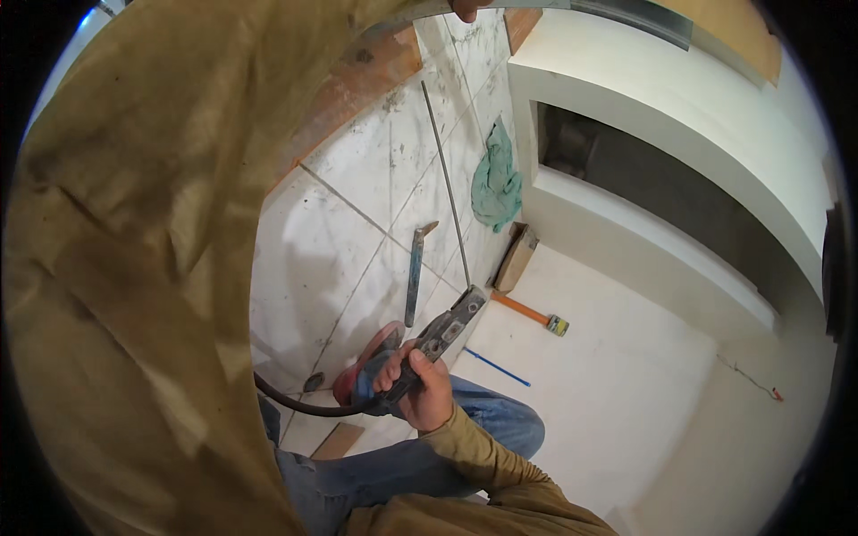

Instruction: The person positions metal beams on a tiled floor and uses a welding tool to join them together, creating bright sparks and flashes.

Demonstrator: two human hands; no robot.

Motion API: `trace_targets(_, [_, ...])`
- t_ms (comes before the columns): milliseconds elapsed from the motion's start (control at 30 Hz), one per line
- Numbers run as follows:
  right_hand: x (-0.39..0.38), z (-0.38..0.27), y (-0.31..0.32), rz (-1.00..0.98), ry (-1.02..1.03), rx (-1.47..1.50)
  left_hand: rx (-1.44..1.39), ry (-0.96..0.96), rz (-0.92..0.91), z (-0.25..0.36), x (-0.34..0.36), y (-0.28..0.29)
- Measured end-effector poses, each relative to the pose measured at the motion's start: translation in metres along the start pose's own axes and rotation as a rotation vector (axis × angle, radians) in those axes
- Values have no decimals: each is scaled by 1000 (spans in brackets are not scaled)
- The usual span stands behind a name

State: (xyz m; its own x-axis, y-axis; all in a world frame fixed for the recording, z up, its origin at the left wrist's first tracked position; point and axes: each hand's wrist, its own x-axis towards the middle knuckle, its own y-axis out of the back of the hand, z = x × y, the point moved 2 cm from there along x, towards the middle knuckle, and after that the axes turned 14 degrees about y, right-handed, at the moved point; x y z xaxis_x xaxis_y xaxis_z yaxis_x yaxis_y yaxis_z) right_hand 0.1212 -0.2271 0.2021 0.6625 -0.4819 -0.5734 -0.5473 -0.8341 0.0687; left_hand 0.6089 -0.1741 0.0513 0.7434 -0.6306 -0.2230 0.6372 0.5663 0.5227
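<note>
**One thin grey metal rod set in its holder, no finished work to be judged**

The right hand is wrapped around a dusty black, bar-shaped holder, thumb along its upper side, fingers curled underneath. A thick dark cable runs off to the left of that hand. The rod leaves the holder's far end and stretches away beyond the hand, above or over the pale tiled surface; whether its tip touches anything, I cannot tell.

Of the left hand, only a little shows at the top edge, well beyond the right; whether it is spread or pinching something cannot be told.

Fitting the rod looks done, and its length suggests little has been used. No joint or marked piece shows at the tip, so what is left cannot be judged.

Just beyond the right hand lies a blue-handled hammer with a pointed head, unheld. Farther out, to the hand's right, are a crumpled green cloth and an orange-handled tool; a slim blue stick lies nearer.
</note>
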Motion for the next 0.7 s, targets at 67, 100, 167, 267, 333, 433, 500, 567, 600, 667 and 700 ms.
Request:
trace_targets(67, [1, 1, 5, -29, 6, -20, -4, -1, -7, 0, 1, -1])
trace_targets(100, [1, 0, 4, -30, 9, -13, -6, -1, -11, 0, 1, -1])
trace_targets(167, [2, 0, 2, -33, 16, 2, -12, -2, -14, 1, 1, -1])
trace_targets(267, [1, 2, 4, -20, 10, 16, -11, 1, -14, 1, 1, 0])
trace_targets(333, [1, 4, 6, -15, 11, 25, -13, 4, -14, 0, 1, 1])
trace_targets(433, [1, 5, 9, -24, 12, 47, -18, 7, -12, 0, 0, 2])
trace_targets(500, [1, 5, 10, -33, 14, 53, -20, 6, -11, 1, 0, 3])
trace_targets(567, [1, 6, 11, -39, 15, 47, -24, 8, -10, 0, 0, 5])
trace_targets(600, [0, 6, 12, -34, 9, 49, -25, 9, -11, 0, 0, 5])
trace_targets(667, [-1, 8, 14, -23, -5, 54, -28, 9, -10, -1, 0, 7])
trace_targets(700, [0, 8, 14, -24, -6, 50, -27, 10, -5, -3, -1, 9])
